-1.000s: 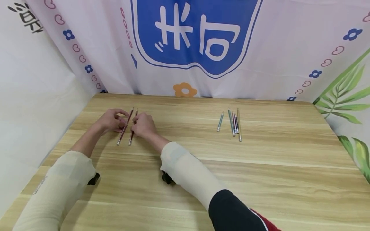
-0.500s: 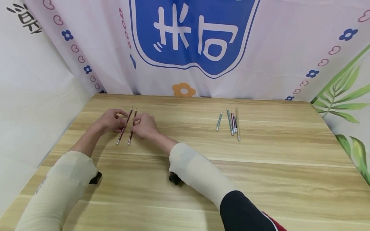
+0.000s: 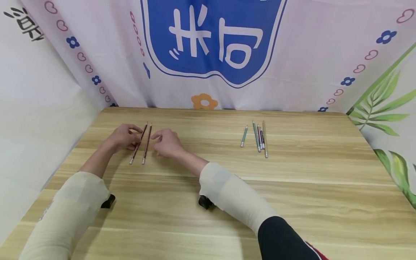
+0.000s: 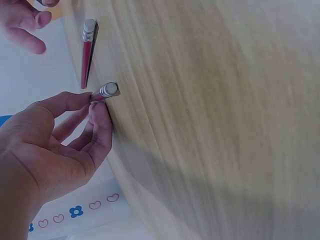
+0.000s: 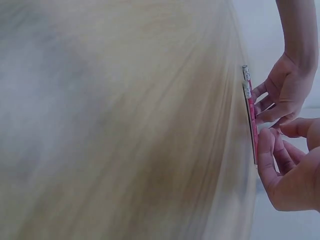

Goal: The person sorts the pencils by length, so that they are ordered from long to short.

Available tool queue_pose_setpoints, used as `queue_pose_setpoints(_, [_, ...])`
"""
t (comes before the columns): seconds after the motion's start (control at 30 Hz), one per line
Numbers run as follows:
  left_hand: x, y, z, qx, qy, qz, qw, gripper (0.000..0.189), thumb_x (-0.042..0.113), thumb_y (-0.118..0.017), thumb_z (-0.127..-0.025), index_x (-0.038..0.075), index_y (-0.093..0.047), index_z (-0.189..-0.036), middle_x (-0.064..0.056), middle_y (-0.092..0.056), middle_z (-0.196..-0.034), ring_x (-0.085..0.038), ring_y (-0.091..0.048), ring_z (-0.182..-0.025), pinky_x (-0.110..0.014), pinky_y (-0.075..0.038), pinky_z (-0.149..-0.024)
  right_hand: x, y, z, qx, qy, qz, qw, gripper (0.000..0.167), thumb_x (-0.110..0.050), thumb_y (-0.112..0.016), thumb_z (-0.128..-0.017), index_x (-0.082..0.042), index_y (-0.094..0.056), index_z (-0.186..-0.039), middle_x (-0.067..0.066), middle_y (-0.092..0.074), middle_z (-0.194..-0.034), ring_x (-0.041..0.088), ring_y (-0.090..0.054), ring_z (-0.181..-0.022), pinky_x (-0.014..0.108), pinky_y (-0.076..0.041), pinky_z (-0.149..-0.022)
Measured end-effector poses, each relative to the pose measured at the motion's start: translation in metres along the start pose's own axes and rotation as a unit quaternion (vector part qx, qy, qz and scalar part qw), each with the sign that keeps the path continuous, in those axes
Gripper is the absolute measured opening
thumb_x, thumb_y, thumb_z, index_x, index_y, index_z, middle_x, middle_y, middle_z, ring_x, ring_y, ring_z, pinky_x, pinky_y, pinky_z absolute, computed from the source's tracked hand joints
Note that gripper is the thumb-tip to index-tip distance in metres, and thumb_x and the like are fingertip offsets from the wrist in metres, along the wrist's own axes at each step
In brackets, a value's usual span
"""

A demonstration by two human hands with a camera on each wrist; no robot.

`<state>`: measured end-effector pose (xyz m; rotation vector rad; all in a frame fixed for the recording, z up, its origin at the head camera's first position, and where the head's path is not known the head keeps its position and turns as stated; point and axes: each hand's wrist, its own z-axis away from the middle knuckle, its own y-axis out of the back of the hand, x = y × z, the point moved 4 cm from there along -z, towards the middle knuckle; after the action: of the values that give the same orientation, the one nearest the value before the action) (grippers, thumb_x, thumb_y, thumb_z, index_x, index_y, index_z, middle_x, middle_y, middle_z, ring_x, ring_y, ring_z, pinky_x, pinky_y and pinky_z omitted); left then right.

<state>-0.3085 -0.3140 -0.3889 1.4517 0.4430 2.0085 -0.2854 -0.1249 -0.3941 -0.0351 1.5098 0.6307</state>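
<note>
Two dark red pencils with white erasers lie slanted side by side at the left of the wooden table. My left hand (image 3: pixel 122 137) pinches the left red pencil (image 3: pixel 135 151) between thumb and index finger; the left wrist view shows this pencil's eraser end (image 4: pixel 108 90) just past the fingertips. The second red pencil (image 3: pixel 147 144) lies parallel on the table, a small gap to its right. My right hand (image 3: pixel 169 142) is just right of that second pencil, apart from it, with fingers loosely bent and nothing between them in the right wrist view.
Toward the right of the table (image 3: pixel 208 173) lie a short teal pencil (image 3: pixel 244 136), a longer teal pencil (image 3: pixel 256 135), several short dark pencils (image 3: pixel 261 139) and a tan pencil (image 3: pixel 265 141). A printed curtain (image 3: pixel 308 65) hangs along the back edge.
My right hand has let go of the second red pencil and moved a little to the right. My left hand stays at the first pencil. The head view has shifted slightly.
</note>
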Motion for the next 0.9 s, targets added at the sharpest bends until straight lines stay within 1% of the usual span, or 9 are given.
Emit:
queue_pose_setpoints(0.1, [-0.001, 0.0, -0.001, -0.002, 0.003, 0.0, 1.0, 0.051, -0.004, -0.059, -0.099, -0.015, -0.041, -0.145, -0.014, -0.062, -0.098, -0.017, -0.065, -0.081, -0.031, -0.064, -0.07, -0.001, 0.004, 0.004, -0.014, 0.011, -0.005, 0.9998, 0.035, -0.002, -0.074, -0.093, -0.002, -0.07, -0.127, 0.006, -0.072, -0.087, 0.034, -0.074, -0.071, 0.038, -0.065, -0.059])
queue_pose_setpoints(0.2, [-0.001, 0.0, -0.001, 0.001, 0.006, 0.0, 1.0, 0.052, -0.003, -0.059, -0.099, -0.016, -0.04, -0.145, -0.014, -0.06, -0.097, -0.016, -0.064, -0.08, -0.031, -0.065, -0.07, -0.002, 0.011, 0.009, -0.029, 0.021, -0.016, 0.9992, 0.036, -0.001, -0.072, -0.094, 0.0, -0.068, -0.13, 0.012, -0.074, -0.094, 0.04, -0.073, -0.074, 0.044, -0.066, -0.064])
queue_pose_setpoints(0.27, [0.0, 0.0, -0.002, 0.005, 0.006, -0.006, 0.9999, 0.051, -0.002, -0.058, -0.099, -0.016, -0.039, -0.145, -0.015, -0.059, -0.097, -0.015, -0.063, -0.079, -0.031, -0.064, -0.069, -0.001, 0.015, 0.012, -0.034, 0.025, -0.021, 0.9989, 0.035, -0.001, -0.071, -0.095, 0.002, -0.067, -0.13, 0.016, -0.073, -0.097, 0.043, -0.072, -0.075, 0.046, -0.066, -0.066])
queue_pose_setpoints(0.37, [0.004, 0.0, -0.001, 0.022, -0.003, -0.025, 0.9994, 0.049, 0.001, -0.058, -0.099, -0.015, -0.042, -0.143, -0.016, -0.058, -0.099, -0.015, -0.063, -0.076, -0.029, -0.063, -0.067, 0.001, 0.021, 0.015, -0.037, 0.028, -0.02, 0.9987, 0.034, 0.0, -0.071, -0.096, 0.003, -0.067, -0.129, 0.016, -0.073, -0.096, 0.044, -0.072, -0.076, 0.044, -0.065, -0.064])
queue_pose_setpoints(0.5, [0.018, -0.002, 0.0, 0.067, -0.048, -0.068, 0.9942, 0.044, 0.003, -0.059, -0.096, -0.015, -0.05, -0.135, -0.016, -0.061, -0.095, -0.016, -0.062, -0.071, -0.026, -0.058, -0.06, 0.004, 0.028, 0.016, -0.031, 0.032, -0.007, 0.999, 0.032, 0.0, -0.07, -0.095, 0.003, -0.069, -0.126, 0.011, -0.071, -0.09, 0.039, -0.073, -0.078, 0.032, -0.063, -0.058])
queue_pose_setpoints(0.57, [0.025, -0.004, 0.0, 0.087, -0.073, -0.077, 0.9906, 0.04, 0.002, -0.06, -0.096, -0.015, -0.054, -0.132, -0.015, -0.062, -0.091, -0.017, -0.062, -0.069, -0.026, -0.056, -0.057, 0.006, 0.032, 0.016, -0.029, 0.034, -0.002, 0.999, 0.031, 0.0, -0.071, -0.095, 0.003, -0.07, -0.125, 0.01, -0.071, -0.089, 0.037, -0.074, -0.078, 0.026, -0.062, -0.057])
queue_pose_setpoints(0.6, [0.029, -0.006, 0.001, 0.091, -0.082, -0.078, 0.9894, 0.039, 0.002, -0.06, -0.096, -0.015, -0.056, -0.13, -0.015, -0.062, -0.09, -0.018, -0.062, -0.069, -0.026, -0.056, -0.056, 0.007, 0.034, 0.016, -0.027, 0.036, 0.003, 0.999, 0.03, 0.0, -0.071, -0.095, 0.003, -0.07, -0.125, 0.01, -0.071, -0.09, 0.036, -0.074, -0.079, 0.025, -0.061, -0.057])
queue_pose_setpoints(0.7, [0.039, -0.011, 0.001, 0.091, -0.1, -0.063, 0.9888, 0.037, 0.002, -0.062, -0.097, -0.014, -0.058, -0.129, -0.018, -0.063, -0.094, -0.018, -0.063, -0.07, -0.025, -0.057, -0.056, 0.009, 0.04, 0.018, -0.025, 0.042, 0.016, 0.9987, 0.029, -0.001, -0.072, -0.094, 0.002, -0.071, -0.123, 0.011, -0.074, -0.093, 0.031, -0.074, -0.078, 0.023, -0.061, -0.058])
queue_pose_setpoints(0.9, [0.051, -0.022, 0.001, 0.071, -0.122, -0.048, 0.9889, 0.038, 0.002, -0.065, -0.098, -0.015, -0.058, -0.131, -0.023, -0.066, -0.1, -0.016, -0.067, -0.07, -0.025, -0.06, -0.058, 0.012, 0.057, 0.023, -0.024, 0.057, 0.059, 0.9963, 0.029, -0.005, -0.073, -0.093, 0.0, -0.073, -0.121, 0.005, -0.074, -0.093, 0.013, -0.069, -0.077, 0.019, -0.058, -0.064])
